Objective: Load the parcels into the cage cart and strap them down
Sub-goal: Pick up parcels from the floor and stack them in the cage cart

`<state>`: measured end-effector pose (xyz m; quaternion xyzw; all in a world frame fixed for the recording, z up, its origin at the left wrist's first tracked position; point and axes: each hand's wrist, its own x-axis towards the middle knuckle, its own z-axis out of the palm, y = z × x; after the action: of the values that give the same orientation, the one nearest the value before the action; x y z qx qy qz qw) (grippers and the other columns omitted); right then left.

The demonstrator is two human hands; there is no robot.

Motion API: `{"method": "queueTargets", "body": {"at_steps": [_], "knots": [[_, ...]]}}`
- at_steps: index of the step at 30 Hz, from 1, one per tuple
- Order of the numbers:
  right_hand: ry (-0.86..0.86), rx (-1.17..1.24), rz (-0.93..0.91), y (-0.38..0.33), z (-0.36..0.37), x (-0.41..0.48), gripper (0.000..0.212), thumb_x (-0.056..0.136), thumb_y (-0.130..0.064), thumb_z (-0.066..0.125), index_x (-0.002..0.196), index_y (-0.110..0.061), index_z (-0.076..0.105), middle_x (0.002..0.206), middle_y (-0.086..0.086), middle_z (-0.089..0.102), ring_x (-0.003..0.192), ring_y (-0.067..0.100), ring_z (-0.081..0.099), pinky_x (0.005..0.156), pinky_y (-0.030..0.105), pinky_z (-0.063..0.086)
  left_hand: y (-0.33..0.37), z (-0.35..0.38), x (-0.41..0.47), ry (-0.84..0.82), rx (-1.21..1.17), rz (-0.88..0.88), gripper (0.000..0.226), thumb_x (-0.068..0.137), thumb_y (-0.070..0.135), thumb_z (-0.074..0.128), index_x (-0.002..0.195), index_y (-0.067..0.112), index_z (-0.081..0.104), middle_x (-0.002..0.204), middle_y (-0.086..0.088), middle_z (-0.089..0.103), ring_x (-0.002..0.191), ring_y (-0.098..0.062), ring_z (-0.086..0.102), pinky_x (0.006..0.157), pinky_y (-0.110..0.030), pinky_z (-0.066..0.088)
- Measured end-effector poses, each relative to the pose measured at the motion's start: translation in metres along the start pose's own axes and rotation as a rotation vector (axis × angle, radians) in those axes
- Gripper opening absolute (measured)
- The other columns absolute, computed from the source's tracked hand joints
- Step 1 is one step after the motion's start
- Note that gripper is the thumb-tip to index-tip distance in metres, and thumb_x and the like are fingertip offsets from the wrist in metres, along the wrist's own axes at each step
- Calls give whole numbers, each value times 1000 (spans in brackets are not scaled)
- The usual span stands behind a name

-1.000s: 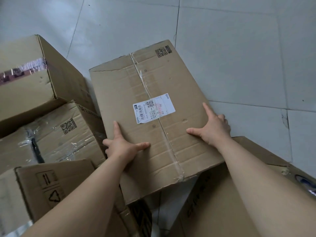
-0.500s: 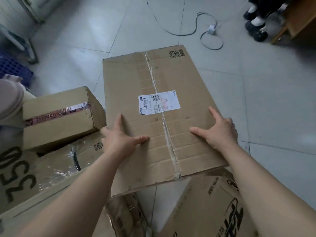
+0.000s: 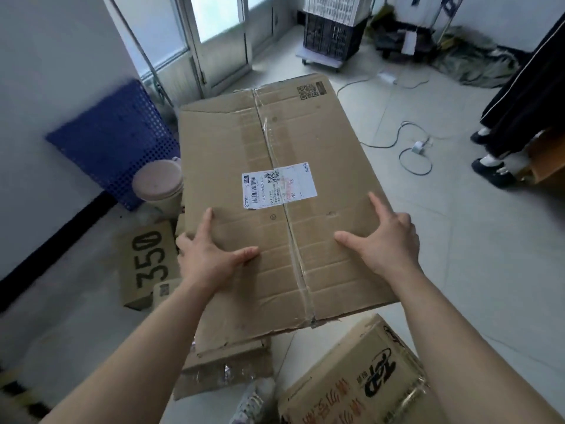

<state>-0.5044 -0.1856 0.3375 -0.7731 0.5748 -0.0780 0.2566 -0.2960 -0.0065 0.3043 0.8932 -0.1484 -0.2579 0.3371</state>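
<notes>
Cardboard, flat and probably light but bendy, the parcel (image 3: 275,142) hangs just right of the 350 box (image 3: 146,264), your left hand (image 3: 211,255) and right hand (image 3: 382,240) each gripping a side edge, thumbs on top.

Large flat taped cardboard parcel (image 3: 275,194), labelled, held aloft.

white charger cable (image 3: 417,147) on the tiled floor (image 3: 458,270), black crate (image 3: 333,35) on a dolly (image 3: 321,61)
</notes>
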Motion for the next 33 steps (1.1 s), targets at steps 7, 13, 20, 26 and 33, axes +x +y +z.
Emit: {"method": "queueTargets", "body": {"at_steps": [7, 13, 20, 26, 33], "knots": [[-97, -34, -167, -86, -15, -101, 101, 64, -69, 70, 148, -42, 20, 132, 14, 41, 123, 31, 43, 109, 41, 31, -49, -122, -97, 179, -67, -83, 114, 52, 60, 86, 144, 53, 19, 149, -9, 19, 132, -36, 34, 110, -49, 34], [-208, -92, -406, -172, -9, -170, 101, 63, -72, 68, 148, -42, 21, 131, 11, 41, 123, 29, 42, 108, 42, 33, -111, -210, -169, 349, -149, -240, 116, 49, 66, 84, 145, 51, 19, 148, -10, 20, 131, -38, 37, 109, -48, 36], [-298, -127, -664, -259, 18, -277, 97, 61, -77, 64, 144, -46, 25, 126, 9, 43, 119, 30, 45, 103, 45, 39, -188, -305, -264, 579, -221, -354, 116, 49, 66, 83, 147, 48, 23, 146, -10, 25, 131, -37, 37, 109, -46, 34], [-352, -44, -846, -314, 39, -395, 97, 61, -74, 68, 144, -45, 28, 133, 12, 43, 121, 32, 45, 101, 44, 41, -260, -380, -357, 763, -255, -407, 117, 48, 66, 84, 147, 46, 24, 146, -8, 24, 132, -34, 38, 112, -43, 32], [-435, -49, -1003, -352, 72, -532, 96, 62, -73, 68, 145, -42, 30, 131, 14, 45, 120, 33, 46, 104, 45, 39, -349, -441, -461, 890, -296, -500, 120, 47, 64, 86, 148, 44, 24, 145, -9, 24, 131, -34, 38, 113, -45, 32]]}}
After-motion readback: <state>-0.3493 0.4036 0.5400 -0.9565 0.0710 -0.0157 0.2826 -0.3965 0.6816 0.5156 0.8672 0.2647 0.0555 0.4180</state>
